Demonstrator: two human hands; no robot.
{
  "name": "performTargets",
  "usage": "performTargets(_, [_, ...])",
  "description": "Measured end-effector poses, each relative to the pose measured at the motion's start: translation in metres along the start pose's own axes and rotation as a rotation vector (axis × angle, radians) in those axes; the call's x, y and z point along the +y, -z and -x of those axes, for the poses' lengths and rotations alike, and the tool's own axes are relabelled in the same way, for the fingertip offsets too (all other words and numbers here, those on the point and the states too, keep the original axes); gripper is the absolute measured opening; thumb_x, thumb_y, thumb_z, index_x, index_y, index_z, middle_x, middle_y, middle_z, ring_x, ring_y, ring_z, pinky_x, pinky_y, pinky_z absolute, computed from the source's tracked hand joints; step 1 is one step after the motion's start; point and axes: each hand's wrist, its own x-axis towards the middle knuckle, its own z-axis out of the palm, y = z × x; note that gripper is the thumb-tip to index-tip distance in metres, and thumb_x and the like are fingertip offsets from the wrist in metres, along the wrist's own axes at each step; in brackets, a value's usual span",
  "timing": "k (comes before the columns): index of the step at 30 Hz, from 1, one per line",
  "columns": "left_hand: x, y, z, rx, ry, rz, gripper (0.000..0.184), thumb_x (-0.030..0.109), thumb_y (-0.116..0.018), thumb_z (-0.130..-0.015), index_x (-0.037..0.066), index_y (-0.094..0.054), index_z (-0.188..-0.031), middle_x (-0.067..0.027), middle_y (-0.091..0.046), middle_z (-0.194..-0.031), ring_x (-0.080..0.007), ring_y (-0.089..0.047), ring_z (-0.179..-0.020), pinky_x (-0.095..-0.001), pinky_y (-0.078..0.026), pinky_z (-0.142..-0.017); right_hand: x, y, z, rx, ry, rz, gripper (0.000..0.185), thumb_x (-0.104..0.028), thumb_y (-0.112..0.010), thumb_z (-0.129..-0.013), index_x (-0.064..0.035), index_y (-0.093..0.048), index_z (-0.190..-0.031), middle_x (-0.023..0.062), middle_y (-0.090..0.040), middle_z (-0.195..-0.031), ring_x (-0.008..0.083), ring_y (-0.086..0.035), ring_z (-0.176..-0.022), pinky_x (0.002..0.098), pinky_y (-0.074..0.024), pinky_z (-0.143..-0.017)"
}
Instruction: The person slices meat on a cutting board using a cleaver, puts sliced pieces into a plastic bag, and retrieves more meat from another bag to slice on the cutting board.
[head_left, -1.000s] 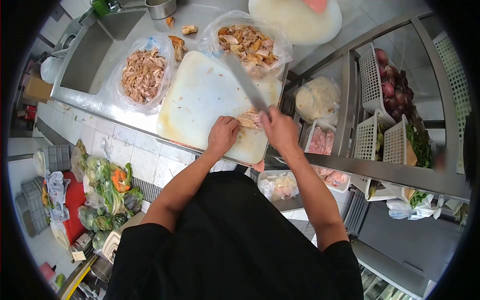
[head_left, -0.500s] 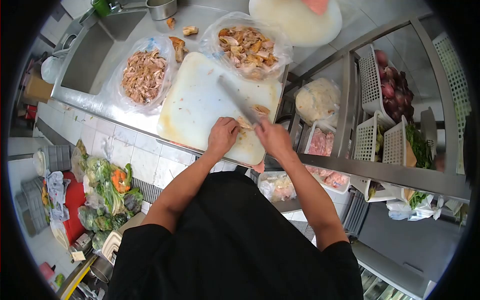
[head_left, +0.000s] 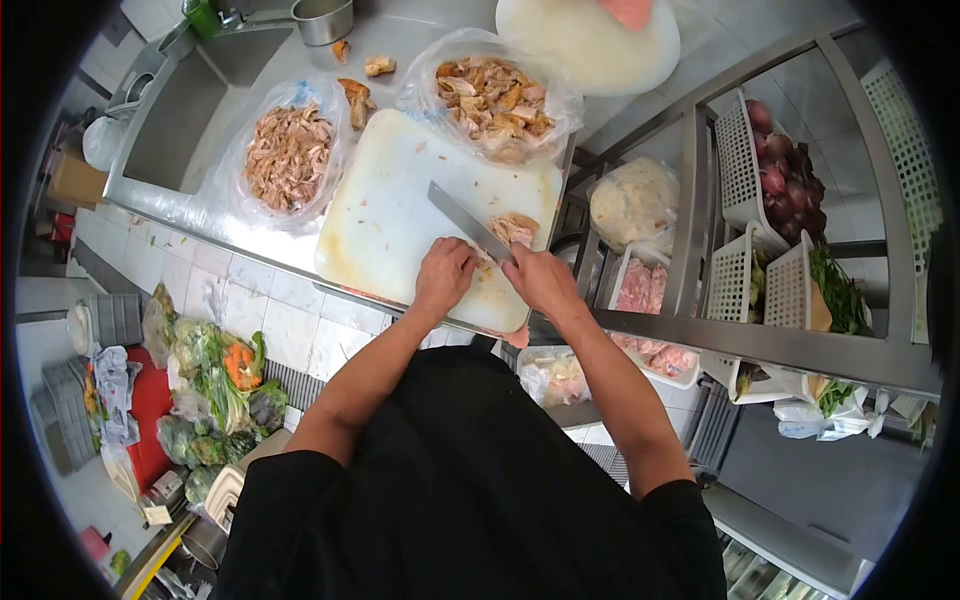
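Note:
My right hand [head_left: 541, 277] is wrapped round the handle of a knife [head_left: 465, 219], whose broad blade slants up and left over the white cutting board [head_left: 385, 200]. Beside the blade, my left hand [head_left: 446, 274] rests on the board with its fingers curled and pressed together. Whatever lies under those fingertips is hidden, though small meat scraps show between the two hands. Sliced cooked meat [head_left: 514, 228] lies just beyond the blade, on its right side. At the board's far edge stands a plastic bag of meat chunks [head_left: 495, 100]; left of the board, another bag holds shredded meat [head_left: 288, 155].
A steel sink [head_left: 185, 135] and a metal pot [head_left: 323, 20] are at the far left. Loose meat pieces [head_left: 357, 100] lie behind the board. To the right, a metal rack [head_left: 690, 215] holds baskets of red onions [head_left: 785, 180] and greens. Bagged vegetables [head_left: 215, 370] sit lower left.
The knife has shifted slightly left and down, its blade tilting differently. More sliced meat now shows on the blade's far side. My left hand has hardly moved.

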Motion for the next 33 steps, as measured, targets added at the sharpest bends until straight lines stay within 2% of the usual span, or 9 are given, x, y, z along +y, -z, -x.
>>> performTargets(3, [-0.001, 0.001, 0.002, 0.003, -0.001, 0.003, 0.007, 0.003, -0.072, -0.083, 0.004, -0.072, -0.09, -0.0107, -0.069, -0.098, -0.0338, -0.063, -0.092, -0.0432, -0.053, -0.082, -0.014, 0.031, -0.004, 0.035, 0.006, 0.019, 0.03, -0.032, -0.059, -0.101, -0.0025, -0.061, -0.104, 0.0248, -0.071, -0.082, 0.0469, -0.07, -0.081, 0.0565, -0.054, -0.076])
performTargets(8, [0.005, 0.007, 0.001, 0.014, 0.013, 0.034, 0.008, 0.003, -0.072, -0.083, 0.004, -0.072, -0.09, -0.0111, -0.07, -0.097, -0.034, -0.063, -0.091, -0.0432, -0.053, -0.082, -0.05, 0.069, 0.003, 0.125, -0.174, -0.178, 0.03, -0.032, -0.056, -0.101, -0.0018, -0.06, -0.107, 0.0277, -0.071, -0.09, 0.0474, -0.069, -0.09, 0.0571, -0.0539, -0.078])
performTargets(11, [0.006, 0.005, 0.002, -0.008, 0.022, 0.035, 0.007, 0.003, -0.072, -0.083, 0.005, -0.072, -0.09, -0.0109, -0.07, -0.098, -0.0341, -0.063, -0.091, -0.0434, -0.053, -0.082, -0.013, -0.005, 0.001, -0.021, -0.029, -0.024, 0.031, -0.032, -0.056, -0.102, -0.0023, -0.06, -0.109, 0.0273, -0.071, -0.086, 0.048, -0.069, -0.086, 0.0567, -0.0543, -0.076])
performTargets(16, [0.003, 0.004, 0.003, -0.007, 0.015, 0.001, 0.006, 0.004, -0.073, -0.082, 0.005, -0.072, -0.088, -0.0105, -0.069, -0.095, -0.0339, -0.064, -0.091, -0.0441, -0.054, -0.082, -0.021, 0.032, 0.0, 0.017, -0.067, -0.038, 0.031, -0.032, -0.056, -0.102, -0.0024, -0.06, -0.109, 0.0275, -0.071, -0.085, 0.0482, -0.07, -0.085, 0.0571, -0.0542, -0.076])
performTargets(18, [0.005, 0.004, 0.003, -0.008, 0.026, 0.005, 0.005, 0.004, -0.073, -0.082, 0.005, -0.072, -0.087, -0.0107, -0.07, -0.095, -0.0338, -0.064, -0.091, -0.0441, -0.054, -0.082, -0.031, 0.049, 0.001, 0.151, -0.109, -0.171, 0.032, -0.033, -0.057, -0.102, -0.0017, -0.059, -0.109, 0.0279, -0.071, -0.085, 0.0486, -0.069, -0.085, 0.0577, -0.0538, -0.076])
performTargets(22, [0.007, 0.008, 0.004, -0.014, 0.031, -0.007, 0.005, 0.005, -0.074, -0.082, 0.005, -0.072, -0.087, -0.0106, -0.07, -0.094, -0.0334, -0.064, -0.091, -0.0436, -0.053, -0.083, -0.033, 0.024, 0.005, 0.167, -0.169, -0.247, 0.032, -0.034, -0.059, -0.101, -0.0032, -0.06, -0.105, 0.0256, -0.071, -0.083, 0.0486, -0.069, -0.083, 0.0562, -0.0528, -0.073])
performTargets(24, [0.008, 0.006, 0.005, -0.026, 0.026, -0.006, 0.005, 0.005, -0.073, -0.083, 0.004, -0.072, -0.088, -0.0112, -0.069, -0.093, -0.0332, -0.063, -0.091, -0.043, -0.053, -0.083, -0.019, -0.012, 0.006, 0.047, -0.071, -0.122, 0.034, -0.036, -0.059, -0.101, -0.0031, -0.06, -0.105, 0.025, -0.07, -0.082, 0.0486, -0.068, -0.081, 0.0576, -0.0518, -0.072])
performTargets(30, [0.008, 0.005, 0.001, -0.045, 0.029, -0.041, 0.005, 0.007, -0.072, -0.085, 0.003, -0.07, -0.086, -0.0125, -0.067, -0.09, -0.0334, -0.062, -0.088, -0.0436, -0.052, -0.082, 0.001, 0.033, 0.016, 0.072, -0.256, -0.165, 0.034, -0.035, -0.057, -0.101, -0.0021, -0.062, -0.108, 0.0291, -0.071, -0.09, 0.0477, -0.069, -0.087, 0.0575, -0.0533, -0.076])
performTargets(33, [0.013, 0.007, -0.008, -0.071, 0.091, -0.074, 0.005, 0.008, -0.071, -0.086, 0.003, -0.07, -0.087, -0.0123, -0.067, -0.091, -0.0338, -0.062, -0.089, -0.0443, -0.052, -0.081, 0.038, 0.036, 0.025, 0.227, -0.376, -0.275, 0.036, -0.036, -0.057, -0.1, -0.0016, -0.063, -0.11, 0.0293, -0.071, -0.092, 0.0478, -0.069, -0.088, 0.0565, -0.0528, -0.078])
